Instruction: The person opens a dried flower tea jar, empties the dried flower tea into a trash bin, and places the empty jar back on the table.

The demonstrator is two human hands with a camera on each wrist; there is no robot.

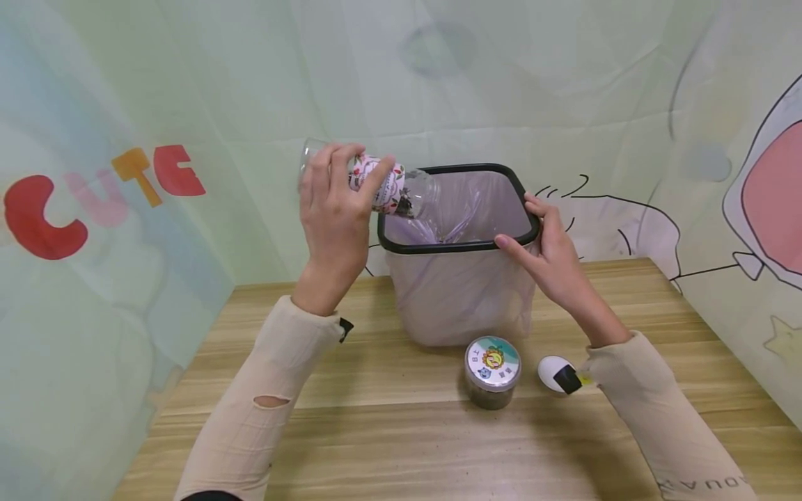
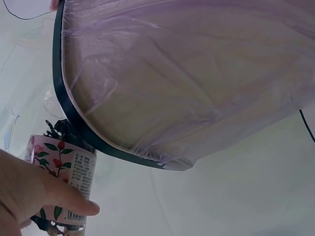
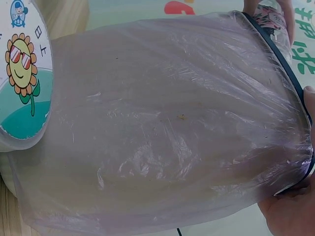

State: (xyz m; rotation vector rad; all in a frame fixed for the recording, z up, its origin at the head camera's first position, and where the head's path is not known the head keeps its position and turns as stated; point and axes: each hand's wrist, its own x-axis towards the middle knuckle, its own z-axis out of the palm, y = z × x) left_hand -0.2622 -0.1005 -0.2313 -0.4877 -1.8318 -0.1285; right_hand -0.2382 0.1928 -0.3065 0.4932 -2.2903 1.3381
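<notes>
A clear plastic jar (image 1: 396, 188) with a pink floral label lies tilted in my left hand (image 1: 332, 202), its mouth over the left rim of a bin. Dark dried bits show inside the jar near its mouth, and in the left wrist view my thumb (image 2: 69, 196) presses along the label. The bin (image 1: 460, 299) is pale, with a black rim and a thin purple bag lining it and hanging down outside. My right hand (image 1: 554, 254) grips the bin's rim at the right front corner, thumb at the front edge and fingers round the side.
Close in front of the bin stands a lidded jar (image 1: 491, 372) with a sunflower picture on its lid. A white round piece (image 1: 551, 372) lies to its right, beside my right sleeve. All stand on a wooden table (image 1: 351, 431), with a printed cloth (image 1: 263, 83) behind.
</notes>
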